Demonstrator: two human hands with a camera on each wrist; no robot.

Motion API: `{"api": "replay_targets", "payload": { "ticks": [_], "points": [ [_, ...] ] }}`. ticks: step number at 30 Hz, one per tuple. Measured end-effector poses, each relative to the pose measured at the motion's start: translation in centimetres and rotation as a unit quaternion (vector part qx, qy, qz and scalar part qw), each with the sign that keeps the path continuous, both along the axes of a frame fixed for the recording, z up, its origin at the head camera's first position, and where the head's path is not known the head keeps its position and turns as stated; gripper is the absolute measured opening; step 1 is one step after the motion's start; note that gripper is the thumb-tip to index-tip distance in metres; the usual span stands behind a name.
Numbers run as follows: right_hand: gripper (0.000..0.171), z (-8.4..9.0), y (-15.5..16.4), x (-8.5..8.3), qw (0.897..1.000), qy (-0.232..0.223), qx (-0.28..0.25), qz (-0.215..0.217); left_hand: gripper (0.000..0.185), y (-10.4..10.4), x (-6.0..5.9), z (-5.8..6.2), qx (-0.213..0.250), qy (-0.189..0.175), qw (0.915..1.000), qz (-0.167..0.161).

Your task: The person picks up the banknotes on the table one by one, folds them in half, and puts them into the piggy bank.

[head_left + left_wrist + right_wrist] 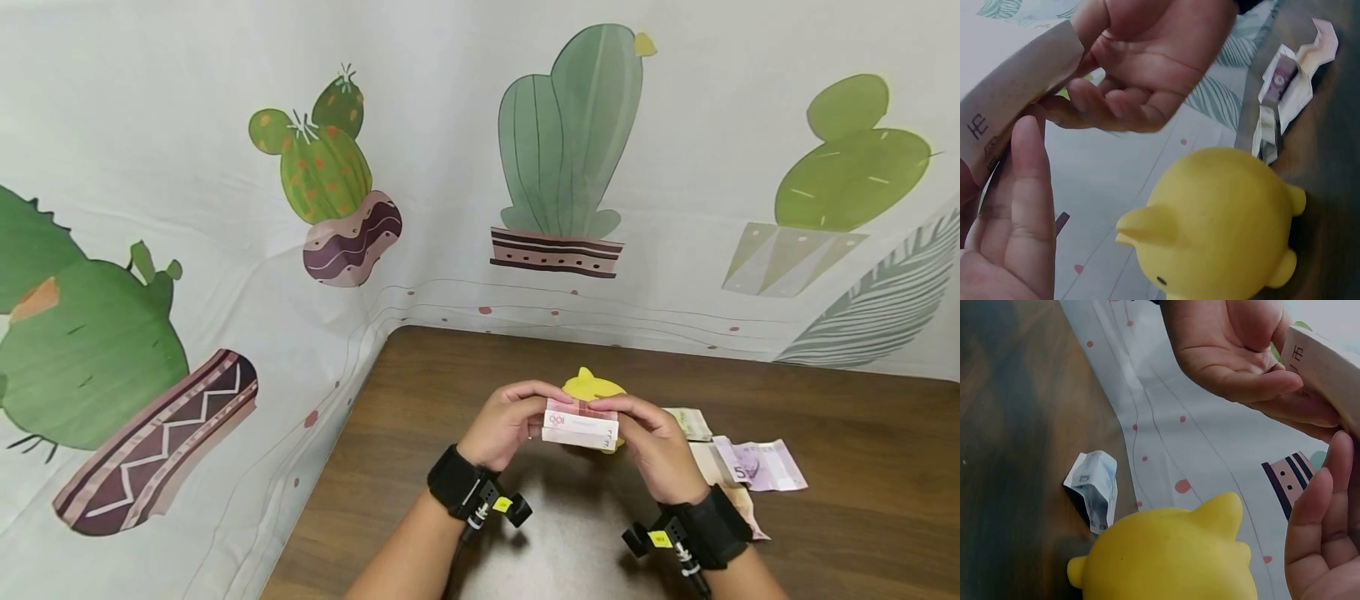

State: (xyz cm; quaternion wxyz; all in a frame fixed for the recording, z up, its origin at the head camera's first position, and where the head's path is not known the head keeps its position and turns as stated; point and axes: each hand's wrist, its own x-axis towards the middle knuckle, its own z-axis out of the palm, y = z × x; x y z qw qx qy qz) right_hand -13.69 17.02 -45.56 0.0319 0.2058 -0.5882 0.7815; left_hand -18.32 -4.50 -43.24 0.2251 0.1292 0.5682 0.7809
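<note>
Both hands hold a folded pinkish-red 100 banknote [579, 429] above the table, one at each end. My left hand [501, 427] pinches its left end between thumb and fingers, and my right hand [658, 446] grips the right end the same way. In the left wrist view the note's pale underside [1019, 94] is curved by a fold. A yellow piggy bank [588, 385] stands just beyond the note, partly hidden by it and the hands. From the right wrist, the rounded yellow body of the piggy bank [1172, 556] appears below the hands.
Right of my right hand lie a purple 5 banknote [772, 467], a greenish note [692, 423] and a tan note [742, 504], partly overlapping. A folded bluish-grey note [1094, 487] lies near the piggy bank. A cactus-print cloth [450, 208] hangs behind the wooden table [862, 467].
</note>
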Motion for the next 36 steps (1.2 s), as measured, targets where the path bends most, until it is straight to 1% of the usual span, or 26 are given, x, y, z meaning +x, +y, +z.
{"api": "replay_targets", "payload": {
  "ticks": [3, 5, 7, 9, 13, 19, 21, 24, 28, 33, 36],
  "points": [
    [0.029, 0.04, 0.01, 0.04, 0.998, 0.015, 0.047, -0.042, 0.025, 0.02, -0.04, 0.04, -0.018, 0.009, 0.9998, 0.006],
    [0.026, 0.06, 0.00, 0.05, 0.993, 0.024, 0.091, -0.074, 0.022, 0.05, -0.08, 0.03, -0.031, 0.012, 0.9994, 0.011],
    [0.024, 0.10, -0.02, 0.05, 0.987, 0.031, 0.125, -0.092, 0.024, 0.09, -0.08, 0.09, -0.040, 0.012, 0.9990, 0.012],
    [0.023, 0.17, -0.04, 0.00, 0.983, 0.043, 0.147, -0.103, 0.029, 0.12, -0.07, 0.18, -0.044, 0.011, 0.9989, 0.012],
    [0.024, 0.24, -0.06, -0.01, 0.977, 0.065, 0.167, -0.115, 0.035, 0.16, 0.01, 0.32, -0.058, 0.014, 0.9981, 0.014],
    [0.028, 0.19, -0.14, 0.11, 0.966, 0.098, 0.196, -0.135, 0.032, 0.27, 0.24, 0.32, -0.076, 0.005, 0.9969, 0.019],
    [0.029, 0.16, -0.16, 0.12, 0.964, 0.105, 0.199, -0.139, 0.031, 0.31, 0.31, 0.33, -0.083, 0.010, 0.9963, 0.018],
    [0.032, 0.15, -0.19, 0.16, 0.962, 0.104, 0.206, -0.144, 0.028, 0.31, 0.36, 0.23, -0.093, 0.031, 0.9948, 0.027],
    [0.033, 0.33, -0.27, 0.33, 0.963, 0.075, 0.209, -0.152, 0.027, 0.34, 0.37, 0.10, -0.090, 0.054, 0.9935, 0.043],
    [0.030, 0.64, -0.50, 0.41, 0.973, 0.039, 0.185, -0.134, 0.027, 0.41, 0.36, 0.03, -0.079, 0.057, 0.9942, 0.047],
    [0.023, 0.55, -0.60, 0.31, 0.974, 0.031, 0.181, -0.133, 0.027, 0.44, 0.34, 0.00, -0.081, 0.058, 0.9939, 0.048]
  ]
}}
